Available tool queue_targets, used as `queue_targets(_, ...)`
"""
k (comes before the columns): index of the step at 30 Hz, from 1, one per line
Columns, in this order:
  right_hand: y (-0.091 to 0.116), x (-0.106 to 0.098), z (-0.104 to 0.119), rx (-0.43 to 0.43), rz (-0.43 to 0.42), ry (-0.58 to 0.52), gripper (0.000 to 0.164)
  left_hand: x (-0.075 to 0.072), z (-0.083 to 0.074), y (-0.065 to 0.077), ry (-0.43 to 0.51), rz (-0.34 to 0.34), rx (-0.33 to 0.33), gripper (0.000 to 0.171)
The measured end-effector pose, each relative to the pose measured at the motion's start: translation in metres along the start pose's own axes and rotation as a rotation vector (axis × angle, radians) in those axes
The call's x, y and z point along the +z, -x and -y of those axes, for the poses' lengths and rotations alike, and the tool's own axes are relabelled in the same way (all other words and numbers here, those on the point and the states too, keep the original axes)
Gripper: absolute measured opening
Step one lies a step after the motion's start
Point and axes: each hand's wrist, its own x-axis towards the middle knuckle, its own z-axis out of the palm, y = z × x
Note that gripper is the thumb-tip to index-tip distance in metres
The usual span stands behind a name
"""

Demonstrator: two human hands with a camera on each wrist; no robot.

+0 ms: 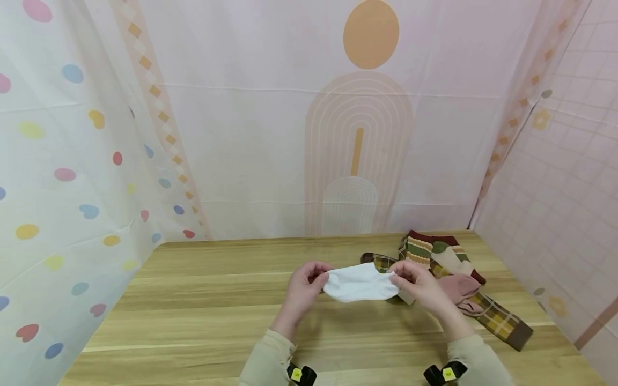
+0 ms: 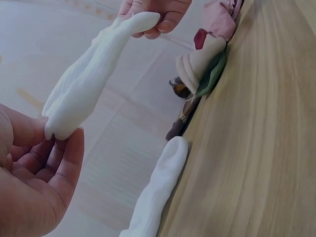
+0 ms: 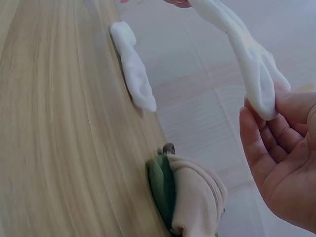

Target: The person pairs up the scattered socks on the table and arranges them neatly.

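I'm remotely watching a wooden bench [image 1: 193, 321], with patterned and pink socks [image 1: 458, 287] lying toward its right. My left grip [image 1: 302, 285] and right grip [image 1: 425, 288] are pinching opposite ends of a white sock [image 1: 359, 284] above it; another white sock [image 3: 133, 71] is lying on the bench.

Loads of room over the tabletop [image 1: 193, 305] left of the left hand [image 1: 305, 287]. The right's tighter: a heap of socks [image 1: 458, 288] sits beyond and beside the right hand [image 1: 421, 287]. White sock [image 1: 361, 287] stretched between both hands bars the middle, a second sock [image 3: 132, 69] lies on the tabletop, and a curtain [image 1: 251, 161] walls off the back.
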Motion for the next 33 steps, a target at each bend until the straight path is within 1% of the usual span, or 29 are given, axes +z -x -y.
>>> queue_targets(3, -0.004, 0.004, 0.001, 0.044, -0.001, 0.013, 0.012, -0.004, 0.003, 0.000, -0.010, -0.018, -0.002, 0.011)
queue_targets(6, -0.008, 0.009, 0.001, 0.068, 0.003, 0.010, 0.013, -0.009, 0.005, -0.001, -0.017, -0.044, -0.008, 0.011)
queue_targets(10, -0.014, 0.015, -0.001, 0.063, 0.017, -0.006, 0.014, -0.014, 0.008, -0.002, -0.037, -0.069, -0.004, 0.012)
queue_targets(13, -0.019, 0.018, -0.004, 0.055, 0.031, -0.004, 0.015, -0.017, 0.011, -0.003, -0.072, -0.088, 0.003, 0.011)
queue_targets(18, -0.028, 0.024, -0.006, 0.064, 0.038, 0.038, 0.016, -0.023, 0.014, -0.005, -0.118, -0.130, 0.005, 0.010)
queue_targets(25, -0.039, 0.036, -0.012, 0.074, 0.023, 0.083, 0.013, -0.031, 0.017, -0.010, -0.238, -0.178, 0.009, 0.009)
queue_targets(29, -0.044, 0.043, -0.017, 0.063, 0.023, 0.124, 0.011, -0.034, 0.019, -0.012, -0.297, -0.189, -0.002, 0.009)
queue_targets(33, -0.048, 0.047, -0.020, 0.060, 0.010, 0.147, 0.011, -0.036, 0.021, -0.016, -0.327, -0.199, -0.033, 0.010)
